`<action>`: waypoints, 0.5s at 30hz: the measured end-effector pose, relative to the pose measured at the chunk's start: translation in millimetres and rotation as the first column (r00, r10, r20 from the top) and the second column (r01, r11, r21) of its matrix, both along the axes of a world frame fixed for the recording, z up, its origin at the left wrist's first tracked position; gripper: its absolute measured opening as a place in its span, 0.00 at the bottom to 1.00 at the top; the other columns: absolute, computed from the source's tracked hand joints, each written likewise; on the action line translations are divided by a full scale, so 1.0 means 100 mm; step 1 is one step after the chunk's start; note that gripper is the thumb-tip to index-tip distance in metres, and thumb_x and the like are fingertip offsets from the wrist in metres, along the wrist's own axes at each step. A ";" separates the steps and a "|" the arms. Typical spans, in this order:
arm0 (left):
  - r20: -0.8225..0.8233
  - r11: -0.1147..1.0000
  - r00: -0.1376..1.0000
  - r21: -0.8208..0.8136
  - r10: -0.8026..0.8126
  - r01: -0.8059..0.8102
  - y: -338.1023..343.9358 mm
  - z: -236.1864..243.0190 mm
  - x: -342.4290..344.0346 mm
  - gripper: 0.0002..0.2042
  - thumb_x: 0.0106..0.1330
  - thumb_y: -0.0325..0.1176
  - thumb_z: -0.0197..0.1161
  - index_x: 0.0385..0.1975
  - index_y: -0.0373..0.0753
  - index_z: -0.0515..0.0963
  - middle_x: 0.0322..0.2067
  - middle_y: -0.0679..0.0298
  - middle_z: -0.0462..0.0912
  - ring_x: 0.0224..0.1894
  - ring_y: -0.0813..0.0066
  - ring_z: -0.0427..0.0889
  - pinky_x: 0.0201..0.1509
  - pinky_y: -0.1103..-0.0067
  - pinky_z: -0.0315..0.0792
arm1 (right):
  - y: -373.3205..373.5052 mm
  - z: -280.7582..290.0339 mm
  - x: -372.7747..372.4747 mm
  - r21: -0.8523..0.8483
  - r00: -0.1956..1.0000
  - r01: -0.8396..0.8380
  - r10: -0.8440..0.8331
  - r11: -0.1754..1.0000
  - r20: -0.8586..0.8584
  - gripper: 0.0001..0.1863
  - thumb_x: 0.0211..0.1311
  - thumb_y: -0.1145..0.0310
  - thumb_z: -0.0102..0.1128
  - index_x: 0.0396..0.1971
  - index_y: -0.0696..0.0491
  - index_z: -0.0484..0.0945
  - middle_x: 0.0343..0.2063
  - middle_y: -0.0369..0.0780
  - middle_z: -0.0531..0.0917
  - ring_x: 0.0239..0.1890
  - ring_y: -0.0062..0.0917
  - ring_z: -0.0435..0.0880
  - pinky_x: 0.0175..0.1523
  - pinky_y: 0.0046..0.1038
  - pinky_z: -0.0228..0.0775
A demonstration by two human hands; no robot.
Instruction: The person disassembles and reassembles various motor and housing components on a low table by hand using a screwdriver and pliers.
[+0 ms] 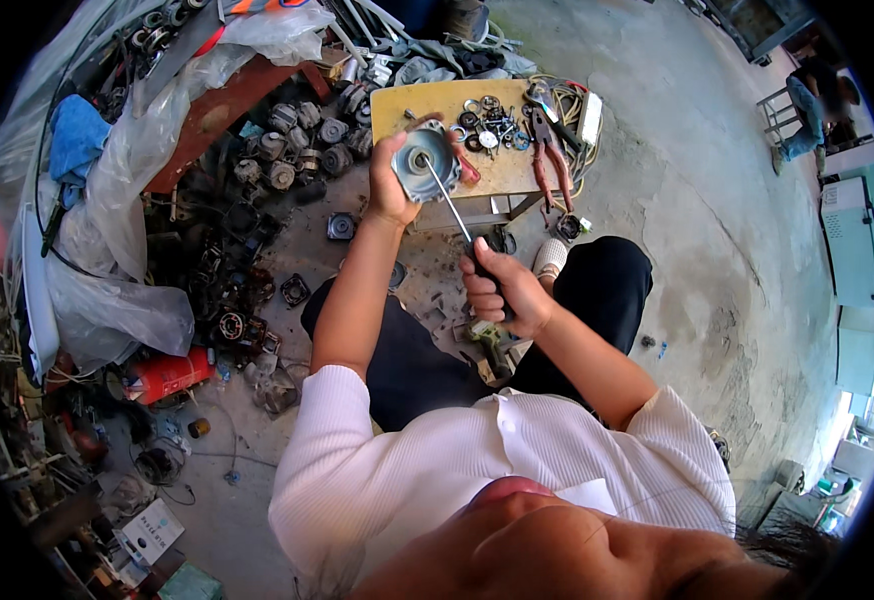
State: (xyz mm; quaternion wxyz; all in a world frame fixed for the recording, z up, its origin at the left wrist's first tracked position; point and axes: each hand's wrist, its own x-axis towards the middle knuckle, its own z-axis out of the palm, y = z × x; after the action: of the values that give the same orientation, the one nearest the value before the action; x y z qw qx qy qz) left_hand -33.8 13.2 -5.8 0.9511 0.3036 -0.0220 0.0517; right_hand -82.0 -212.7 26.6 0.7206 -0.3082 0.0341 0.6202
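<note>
On the concrete workshop floor [697, 180], a person in a white ribbed top sits before a small yellow work table [427, 100]. To the person's left lies a large heap of dark motor parts and wound stators [287, 150], with crumpled clear plastic sheeting [117, 200] and a red container [169, 374] beside it. Another person sits well apart at the upper right.

On the table top rest red-handled pliers [549, 150], a cluster of washers, rings and small fasteners [489, 122], and a coil of cable at the far edge.

The left hand [389, 182] is closed around the rim of a round grey motor end cover [425, 160], holding it raised just above the near edge of the table, face toward the camera. The right hand [502, 292] is clenched on the dark handle of a screwdriver [454, 212]; the shaft runs up and left, and its tip meets the cover at or near the centre hub.

Judged state of progress: the cover is already separate from any motor body, and loose hardware is already laid out on the table, so disassembly appears well advanced. Work on the cover itself appears unfinished, since the tool is engaged with it. Whether a bearing or fastener remains seated in the hub cannot be determined.
</note>
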 end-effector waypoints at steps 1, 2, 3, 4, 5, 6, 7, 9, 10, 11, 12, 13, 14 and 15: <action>-0.038 0.999 0.998 -0.010 0.044 -0.045 0.05 -0.02 0.03 0.30 0.62 0.54 0.49 0.55 0.35 0.70 0.47 0.51 0.77 0.47 0.56 0.80 0.50 0.49 0.76 | 0.02 0.06 0.03 -0.130 0.981 0.007 0.019 0.991 0.194 0.21 0.75 0.46 0.42 0.32 0.49 0.66 0.19 0.27 0.60 0.16 0.12 0.57 0.19 0.18 0.50; -0.069 0.995 0.993 -0.028 0.091 -0.093 0.07 0.00 0.08 0.29 0.63 0.53 0.49 0.55 0.36 0.71 0.47 0.52 0.78 0.47 0.56 0.80 0.52 0.48 0.75 | 0.03 0.11 0.08 -0.263 0.921 0.038 0.068 0.964 0.383 0.21 0.75 0.46 0.42 0.31 0.49 0.66 0.19 0.28 0.61 0.17 0.13 0.59 0.20 0.19 0.52; -0.126 0.971 0.988 -0.210 0.085 -0.111 0.12 0.03 0.09 0.27 0.63 0.53 0.48 0.54 0.39 0.72 0.46 0.53 0.79 0.47 0.57 0.79 0.55 0.48 0.72 | -0.04 0.09 0.15 -0.255 0.879 0.024 0.101 0.967 0.466 0.20 0.76 0.50 0.43 0.36 0.53 0.71 0.22 0.32 0.68 0.20 0.16 0.66 0.23 0.22 0.60; -0.151 0.955 0.984 -0.266 0.096 -0.134 0.17 0.06 0.09 0.26 0.65 0.53 0.46 0.53 0.39 0.72 0.41 0.54 0.80 0.45 0.58 0.80 0.52 0.51 0.75 | -0.07 0.15 0.19 -0.256 0.869 0.050 0.085 0.965 0.488 0.20 0.76 0.51 0.43 0.39 0.54 0.72 0.22 0.32 0.69 0.20 0.17 0.68 0.23 0.23 0.61; -0.102 0.968 0.991 -0.224 0.089 -0.110 0.19 0.07 0.09 0.26 0.64 0.54 0.47 0.54 0.40 0.72 0.44 0.54 0.79 0.48 0.57 0.79 0.55 0.50 0.72 | -0.07 0.24 0.21 -0.253 0.859 0.075 0.066 0.964 0.508 0.20 0.76 0.51 0.43 0.41 0.55 0.72 0.23 0.33 0.71 0.21 0.17 0.69 0.24 0.23 0.63; -0.055 0.980 0.995 -0.181 0.079 -0.087 0.20 0.07 0.10 0.27 0.63 0.54 0.49 0.54 0.41 0.72 0.46 0.55 0.78 0.51 0.57 0.77 0.59 0.49 0.69 | -0.08 0.29 0.23 -0.250 0.848 0.100 0.048 0.963 0.528 0.20 0.75 0.52 0.44 0.44 0.56 0.73 0.24 0.33 0.72 0.21 0.18 0.71 0.24 0.23 0.65; -0.019 0.973 0.999 -0.229 0.034 -0.038 0.20 0.08 0.09 0.27 0.63 0.55 0.49 0.55 0.41 0.71 0.47 0.54 0.77 0.51 0.56 0.77 0.59 0.49 0.68 | -0.11 0.26 0.27 -0.188 0.855 0.104 0.009 0.977 0.518 0.20 0.75 0.55 0.46 0.50 0.58 0.74 0.27 0.33 0.77 0.23 0.17 0.75 0.25 0.21 0.67; 0.052 0.947 0.997 -0.315 -0.055 0.069 0.15 0.14 0.05 0.28 0.63 0.55 0.49 0.56 0.41 0.70 0.48 0.53 0.77 0.51 0.56 0.76 0.60 0.49 0.68 | -0.08 0.46 0.27 -0.258 0.827 0.088 0.074 0.962 0.557 0.20 0.75 0.57 0.46 0.51 0.58 0.73 0.26 0.32 0.76 0.21 0.15 0.74 0.24 0.18 0.66; 0.066 0.948 0.996 -0.310 -0.060 0.078 0.16 0.13 0.04 0.29 0.63 0.55 0.49 0.57 0.41 0.69 0.48 0.53 0.76 0.52 0.55 0.76 0.60 0.49 0.68 | -0.06 0.53 0.27 -0.292 0.813 0.077 0.109 0.953 0.572 0.19 0.75 0.58 0.46 0.52 0.58 0.73 0.25 0.31 0.75 0.20 0.13 0.73 0.24 0.16 0.65; 0.084 0.948 0.994 -0.304 -0.070 0.093 0.16 0.13 0.06 0.29 0.63 0.56 0.50 0.57 0.41 0.69 0.48 0.53 0.76 0.52 0.55 0.76 0.60 0.48 0.68 | -0.05 0.49 0.29 -0.292 0.832 0.070 0.105 0.954 0.544 0.18 0.75 0.60 0.48 0.52 0.59 0.74 0.26 0.32 0.77 0.20 0.12 0.73 0.23 0.14 0.63; 0.102 0.948 0.992 -0.299 -0.080 0.107 0.16 0.14 0.06 0.30 0.63 0.56 0.50 0.58 0.41 0.68 0.48 0.53 0.76 0.52 0.55 0.76 0.60 0.48 0.68 | -0.05 0.44 0.28 -0.282 0.841 0.072 0.093 0.957 0.533 0.18 0.74 0.60 0.48 0.52 0.59 0.74 0.26 0.32 0.76 0.20 0.12 0.72 0.22 0.14 0.63; 0.092 0.957 0.993 -0.276 -0.068 0.091 0.14 0.14 0.05 0.30 0.63 0.56 0.51 0.58 0.41 0.68 0.49 0.53 0.76 0.52 0.55 0.76 0.60 0.48 0.68 | -0.03 0.39 0.28 -0.271 0.850 0.075 0.081 0.960 0.521 0.18 0.74 0.61 0.48 0.52 0.59 0.74 0.26 0.32 0.76 0.20 0.12 0.72 0.22 0.15 0.63; 0.089 0.953 0.994 -0.291 -0.058 0.082 0.13 0.15 0.05 0.30 0.63 0.56 0.50 0.58 0.40 0.68 0.48 0.52 0.77 0.51 0.54 0.77 0.58 0.48 0.69 | -0.02 0.37 0.28 -0.261 0.857 0.078 0.069 0.962 0.511 0.18 0.74 0.61 0.49 0.52 0.59 0.74 0.26 0.32 0.76 0.20 0.12 0.71 0.22 0.15 0.62; 0.087 0.949 0.995 -0.306 -0.048 0.073 0.12 0.17 0.05 0.30 0.63 0.55 0.50 0.57 0.38 0.68 0.47 0.52 0.78 0.50 0.53 0.78 0.56 0.47 0.71 | -0.01 0.36 0.27 -0.248 0.871 0.083 0.051 0.965 0.489 0.18 0.74 0.61 0.49 0.52 0.59 0.74 0.25 0.32 0.75 0.20 0.12 0.70 0.22 0.15 0.62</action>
State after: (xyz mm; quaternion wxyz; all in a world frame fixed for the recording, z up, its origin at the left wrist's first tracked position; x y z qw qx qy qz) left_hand -28.5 24.8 11.2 0.9865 0.1479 -0.0604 0.0372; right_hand -54.9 -213.5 63.0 0.6636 -0.5477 -0.0662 0.5053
